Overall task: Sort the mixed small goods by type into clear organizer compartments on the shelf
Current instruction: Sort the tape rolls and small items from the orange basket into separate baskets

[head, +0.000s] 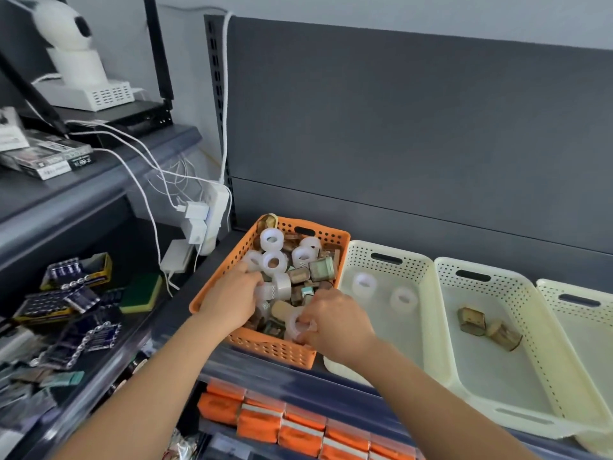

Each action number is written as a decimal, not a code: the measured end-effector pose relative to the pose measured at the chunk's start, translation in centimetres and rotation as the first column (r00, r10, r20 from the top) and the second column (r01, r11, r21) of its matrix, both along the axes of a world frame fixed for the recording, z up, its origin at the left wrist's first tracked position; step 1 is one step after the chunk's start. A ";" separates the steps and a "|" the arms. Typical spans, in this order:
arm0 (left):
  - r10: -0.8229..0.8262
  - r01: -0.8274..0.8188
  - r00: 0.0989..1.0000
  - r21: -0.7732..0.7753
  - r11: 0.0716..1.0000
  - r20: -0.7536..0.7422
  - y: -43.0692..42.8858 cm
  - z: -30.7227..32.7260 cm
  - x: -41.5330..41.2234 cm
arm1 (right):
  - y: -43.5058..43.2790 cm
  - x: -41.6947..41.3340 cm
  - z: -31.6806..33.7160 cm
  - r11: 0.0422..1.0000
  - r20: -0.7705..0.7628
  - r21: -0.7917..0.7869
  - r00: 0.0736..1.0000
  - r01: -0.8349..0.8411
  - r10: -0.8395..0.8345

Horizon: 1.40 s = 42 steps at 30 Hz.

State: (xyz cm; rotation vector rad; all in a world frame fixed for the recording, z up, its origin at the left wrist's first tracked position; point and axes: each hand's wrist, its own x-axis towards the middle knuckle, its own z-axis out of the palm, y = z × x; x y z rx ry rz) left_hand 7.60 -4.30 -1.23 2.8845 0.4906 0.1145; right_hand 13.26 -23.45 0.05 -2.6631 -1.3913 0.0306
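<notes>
— How far along are you?

— Early, I'd judge. The orange basket [269, 348] on the shelf is heaped with mixed tape. Clear rolls [272, 262] and brown patterned rolls [297, 276] are jumbled together, and most of the lot is unsorted.

— And your hands?

— My left grip [232, 295] is down in the near left part of the orange basket, fingers against the pile. Whether it has closed on anything I cannot tell. My right grip [335, 322] is at the near right corner of the orange basket, pinching a single clear roll [297, 323] at the top of the heap.

— What's been put away?

— Just right of the orange basket, the first cream basket [414, 270] holds two sorted clear rolls [364, 284] lying apart. The second cream basket [491, 376], one further right of the orange basket, holds a few sorted brown rolls [486, 328] huddled together. The third cream basket [570, 323], farthest right of the orange basket, shows nothing inside, though part of it is out of view.

— So what's left?

— Nearly everything. The roll I'm pinching likely belongs with the two clear ones, and after that comes the heap, roll by roll.
</notes>
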 end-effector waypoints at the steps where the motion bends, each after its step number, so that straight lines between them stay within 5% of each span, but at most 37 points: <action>1: 0.006 -0.006 1.000 -0.015 1.000 0.009 0.1 0.0 0.1 | 0.1 0.0 0.0 1.000 0.003 -0.012 1.000 -0.001 0.001; 13: 0.036 0.011 0.957 -0.158 0.987 0.289 -1.8 1.9 0.4 | -1.9 1.6 -0.5 0.967 -0.143 0.251 0.990 0.046 -0.010; 17: -0.040 0.108 0.886 -0.121 0.987 0.462 -4.4 3.8 1.7 | -4.6 3.2 0.3 0.879 -0.125 0.436 0.980 0.194 -0.154; 20: -0.133 0.220 0.862 -0.125 0.967 0.488 -7.6 4.1 3.3 | -7.8 5.1 0.2 0.877 -0.136 0.352 0.945 0.327 -0.298; 24: -0.319 0.341 0.898 -0.020 0.940 0.302 -12.0 1.9 6.2 | -11.5 6.6 -0.5 0.904 -0.056 0.051 0.905 0.425 -0.422; 31: -0.367 0.413 0.906 0.253 0.875 -0.210 -15.9 -1.0 9.5 | -11.9 7.1 -2.8 0.931 0.196 -0.180 0.939 0.317 -0.281; 42: -0.435 0.482 0.862 0.156 0.862 -0.261 -15.3 -1.9 9.3 | -12.0 8.0 -3.3 0.943 0.074 -0.215 0.967 0.254 -0.244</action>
